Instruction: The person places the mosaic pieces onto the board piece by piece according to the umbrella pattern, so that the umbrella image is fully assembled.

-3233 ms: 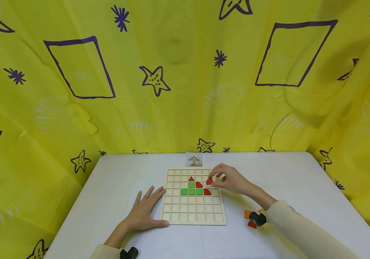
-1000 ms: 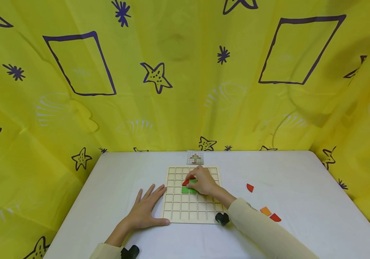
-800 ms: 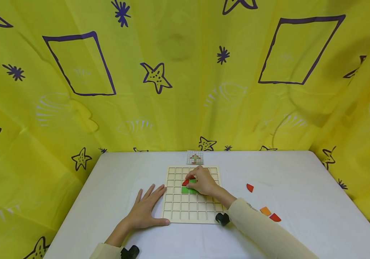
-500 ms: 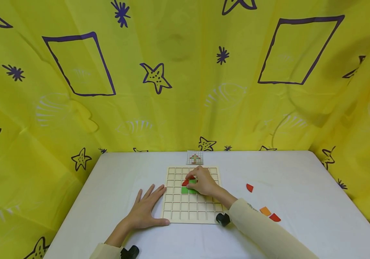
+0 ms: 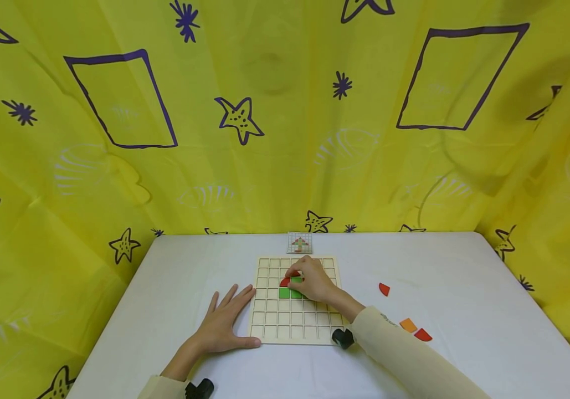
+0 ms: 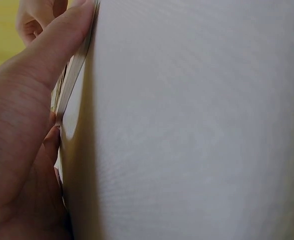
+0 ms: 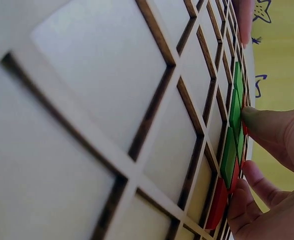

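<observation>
A pale wooden grid board [image 5: 289,330] lies on the white table. My left hand [image 5: 220,330] lies spread at its left side, fingertips and thumb along the edge; the left wrist view shows the thumb [image 6: 61,42] at the board's rim. Over the upper part of the board my right hand [image 5: 314,280] pinches a red quarter-circle tile [image 5: 285,282] with thumb and index finger, in the cell left of a green square tile [image 5: 296,281]. Another green tile [image 5: 284,293] sits in the row below. In the right wrist view, the thumb [image 7: 267,120] overlaps red behind several green tiles [image 7: 229,157]. My hand hides other tiles.
A small pattern card [image 5: 299,243] lies behind the board. Right of the board are a loose red tile [image 5: 384,289], an orange square tile [image 5: 407,325] and another red tile [image 5: 423,334]. A yellow patterned curtain [image 5: 275,177] hangs around the table.
Since the oldest frame, my right hand has carried the red tile left from the board's right side to a cell beside the green tile. During the last second both hands stay still.
</observation>
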A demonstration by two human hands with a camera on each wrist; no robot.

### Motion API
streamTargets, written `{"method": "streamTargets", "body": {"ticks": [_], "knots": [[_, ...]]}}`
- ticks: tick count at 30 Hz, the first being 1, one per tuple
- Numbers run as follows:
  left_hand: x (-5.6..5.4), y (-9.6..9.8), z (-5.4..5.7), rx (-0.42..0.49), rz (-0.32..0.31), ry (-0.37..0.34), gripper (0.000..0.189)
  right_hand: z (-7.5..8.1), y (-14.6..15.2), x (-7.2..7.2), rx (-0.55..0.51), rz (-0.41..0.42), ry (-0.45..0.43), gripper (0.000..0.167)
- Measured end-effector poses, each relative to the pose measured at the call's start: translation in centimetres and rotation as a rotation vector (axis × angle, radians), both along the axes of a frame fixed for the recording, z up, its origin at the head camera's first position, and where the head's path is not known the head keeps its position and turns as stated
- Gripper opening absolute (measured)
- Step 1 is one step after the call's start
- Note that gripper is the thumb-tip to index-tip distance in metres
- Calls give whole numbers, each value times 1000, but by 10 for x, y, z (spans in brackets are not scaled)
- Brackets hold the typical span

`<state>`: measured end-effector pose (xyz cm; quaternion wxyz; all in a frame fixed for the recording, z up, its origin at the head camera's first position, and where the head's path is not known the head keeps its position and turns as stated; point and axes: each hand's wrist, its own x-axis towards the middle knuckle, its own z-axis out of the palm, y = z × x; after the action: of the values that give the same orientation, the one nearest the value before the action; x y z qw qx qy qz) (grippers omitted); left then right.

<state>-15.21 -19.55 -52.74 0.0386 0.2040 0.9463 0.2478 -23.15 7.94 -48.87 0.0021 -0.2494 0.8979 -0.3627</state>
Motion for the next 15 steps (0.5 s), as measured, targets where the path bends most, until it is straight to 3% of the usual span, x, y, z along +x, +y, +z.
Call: {"method": "streamTargets", "body": {"ticks": [15], "knots": [[1,0,2,14,-2,8,117,-1,0,1,-6,-10,5,10]]}}
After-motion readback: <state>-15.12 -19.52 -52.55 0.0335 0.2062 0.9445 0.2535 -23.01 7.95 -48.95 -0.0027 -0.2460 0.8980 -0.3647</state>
